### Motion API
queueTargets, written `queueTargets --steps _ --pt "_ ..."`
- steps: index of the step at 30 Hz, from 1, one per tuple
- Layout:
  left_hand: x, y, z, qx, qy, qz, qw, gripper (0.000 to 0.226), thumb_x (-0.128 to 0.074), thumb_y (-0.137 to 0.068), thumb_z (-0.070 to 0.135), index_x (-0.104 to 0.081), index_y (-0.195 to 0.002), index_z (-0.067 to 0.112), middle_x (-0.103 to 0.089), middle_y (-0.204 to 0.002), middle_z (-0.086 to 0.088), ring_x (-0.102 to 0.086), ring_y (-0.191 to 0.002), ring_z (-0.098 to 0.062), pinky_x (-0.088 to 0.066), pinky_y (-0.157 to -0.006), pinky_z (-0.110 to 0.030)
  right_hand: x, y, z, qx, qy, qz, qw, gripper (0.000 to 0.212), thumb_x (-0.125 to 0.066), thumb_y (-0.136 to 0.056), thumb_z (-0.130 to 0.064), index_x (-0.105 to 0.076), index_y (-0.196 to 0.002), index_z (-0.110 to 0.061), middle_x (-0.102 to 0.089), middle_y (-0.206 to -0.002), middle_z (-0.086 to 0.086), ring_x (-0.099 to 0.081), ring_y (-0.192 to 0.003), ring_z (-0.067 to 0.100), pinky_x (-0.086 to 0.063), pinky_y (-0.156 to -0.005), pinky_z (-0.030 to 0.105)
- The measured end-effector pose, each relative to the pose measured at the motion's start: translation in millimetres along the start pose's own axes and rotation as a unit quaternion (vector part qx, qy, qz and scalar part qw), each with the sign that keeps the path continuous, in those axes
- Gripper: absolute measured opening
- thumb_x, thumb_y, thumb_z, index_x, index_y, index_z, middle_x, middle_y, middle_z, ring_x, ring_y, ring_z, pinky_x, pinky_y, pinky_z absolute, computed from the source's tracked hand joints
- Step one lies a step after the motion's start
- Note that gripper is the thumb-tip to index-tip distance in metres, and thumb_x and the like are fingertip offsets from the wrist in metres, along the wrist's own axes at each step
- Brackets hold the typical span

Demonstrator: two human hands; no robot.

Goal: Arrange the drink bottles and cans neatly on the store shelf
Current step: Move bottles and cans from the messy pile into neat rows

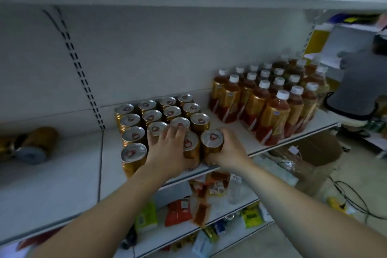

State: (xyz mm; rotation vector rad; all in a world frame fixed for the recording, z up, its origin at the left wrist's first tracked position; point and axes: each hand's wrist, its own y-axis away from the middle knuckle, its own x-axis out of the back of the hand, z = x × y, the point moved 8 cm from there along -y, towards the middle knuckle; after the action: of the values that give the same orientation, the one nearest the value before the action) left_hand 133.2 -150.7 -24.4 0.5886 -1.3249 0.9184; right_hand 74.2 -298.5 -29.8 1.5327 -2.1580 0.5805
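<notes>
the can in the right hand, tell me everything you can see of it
The can is gold with a silver lid and a reddish pull ring. It stands upright at the front right corner of the can block, by the shelf edge. The right hand curls round its right side; its left side sits close against a neighbouring can.

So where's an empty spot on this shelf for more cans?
The biggest bare patch of shelf lies between the lying cans at far left and the can block. A thin strip runs between the block and the bottles. It is crowded at the block's front, where the left hand rests on tops and the right hand grips the corner can.
</notes>
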Motion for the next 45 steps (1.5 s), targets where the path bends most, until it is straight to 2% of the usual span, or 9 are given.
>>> queueTargets --steps 2,5,8,11,13,21,27,33,45 --pt "-12.3 -6.9 1.6 -0.004 -0.035 -0.015 0.999 0.091 -0.061 -0.076 0.057 -0.012 -0.148 0.027 -0.017 -0.154 0.001 -0.006 -0.145 -0.023 -0.003 -0.113 -0.061 -5.6 -11.3 9.0 0.01 -0.013 -0.016 1.0 0.029 -0.079 -0.057 0.0 -0.057 -0.072 -0.012 -0.06 -0.068 -0.01 -0.058 -0.057 -0.006 -0.048 -0.051 0.026" --pt "-19.3 -13.2 -1.1 0.007 -0.07 -0.017 0.997 0.085 -0.059 -0.083 0.044 -0.007 -0.149 0.028 -0.007 -0.155 0.0 -0.001 -0.145 -0.025 -0.007 -0.113 -0.062 -9.8 -29.5 25.1 0.007 -0.006 -0.052 0.999 0.046 -0.085 -0.067 -0.022 -0.055 -0.101 -0.027 -0.062 -0.097 -0.014 -0.059 -0.086 -0.011 -0.047 -0.071 0.009" --pt "-21.8 -13.0 -2.1 0.022 -0.082 -0.047 0.995 0.087 -0.052 -0.084 0.053 0.001 -0.15 0.03 0.004 -0.158 0.0 0.008 -0.146 -0.029 -0.002 -0.112 -0.065 -12.6 -46.4 31.4 0.033 0.071 -0.115 0.99 0.075 -0.086 -0.067 -0.041 -0.047 -0.13 -0.031 -0.056 -0.128 -0.008 -0.055 -0.117 0.006 -0.047 -0.096 0.03" --pt "-24.9 -17.9 -8.2 0.065 -0.088 -0.075 0.991 0.103 -0.039 -0.073 0.081 0.011 -0.149 0.033 0.015 -0.159 0.004 0.014 -0.146 -0.03 0.004 -0.107 -0.068 -16.5 -55.1 17.3 0.102 0.206 -0.172 0.958 0.109 -0.082 -0.07 -0.046 -0.014 -0.153 -0.025 -0.019 -0.154 0.006 -0.023 -0.141 0.021 -0.033 -0.112 0.041" --pt "-28.4 -21.3 -12.6 0.085 -0.104 -0.089 0.987 0.103 -0.038 -0.074 0.083 0.013 -0.149 0.034 0.017 -0.159 0.004 0.013 -0.146 -0.03 0.001 -0.108 -0.069 -25.7 -61.4 10.2 0.134 0.24 -0.211 0.938 0.105 -0.074 -0.082 -0.035 0.0 -0.155 -0.027 0.004 -0.161 0.004 -0.002 -0.147 0.023 -0.025 -0.116 0.044" --pt "-13.8 -14.4 -11.9 0.104 -0.092 -0.105 0.985 0.102 -0.046 -0.074 0.079 0.008 -0.15 0.037 0.012 -0.16 0.005 0.012 -0.147 -0.026 0.002 -0.112 -0.065 -37.4 -68.4 12.4 0.156 0.334 -0.249 0.896 0.101 -0.062 -0.081 -0.061 0.0 -0.155 -0.028 0.004 -0.162 -0.003 0.006 -0.147 0.029 -0.019 -0.116 0.052" --pt "-0.6 38.7 -87.6 0.287 -0.018 -0.104 0.952 0.11 -0.044 -0.065 0.087 0.008 -0.149 0.039 0.016 -0.158 0.008 0.009 -0.146 -0.033 -0.002 -0.114 -0.065 -39.4 -67.9 -0.8 0.179 0.389 -0.252 0.868 0.105 -0.034 -0.075 -0.087 0.005 -0.155 -0.029 0.012 -0.163 -0.001 0.015 -0.148 0.026 0.001 -0.116 0.056" --pt "-3.0 37.5 -87.2 0.234 0.091 -0.095 0.963 0.107 -0.052 -0.067 0.08 -0.007 -0.151 0.034 0.0 -0.16 0.006 -0.008 -0.146 -0.03 -0.018 -0.117 -0.048 -47.9 -68.8 -15.2 0.144 0.417 -0.248 0.862 0.103 -0.035 -0.076 -0.086 -0.002 -0.155 -0.029 0.004 -0.164 0.0 0.005 -0.15 0.025 -0.007 -0.119 0.054" --pt "96.7 206.5 -253.3 0.252 0.051 -0.078 0.963 0.084 -0.06 -0.086 0.05 -0.013 -0.152 0.028 -0.011 -0.16 0.001 -0.018 -0.145 -0.022 -0.019 -0.115 -0.035 -262.3 -7.7 -243.1 0.258 0.416 -0.255 0.834 0.091 -0.037 -0.082 -0.08 -0.019 -0.154 -0.028 -0.019 -0.161 0.003 -0.022 -0.146 0.027 -0.023 -0.115 0.045"
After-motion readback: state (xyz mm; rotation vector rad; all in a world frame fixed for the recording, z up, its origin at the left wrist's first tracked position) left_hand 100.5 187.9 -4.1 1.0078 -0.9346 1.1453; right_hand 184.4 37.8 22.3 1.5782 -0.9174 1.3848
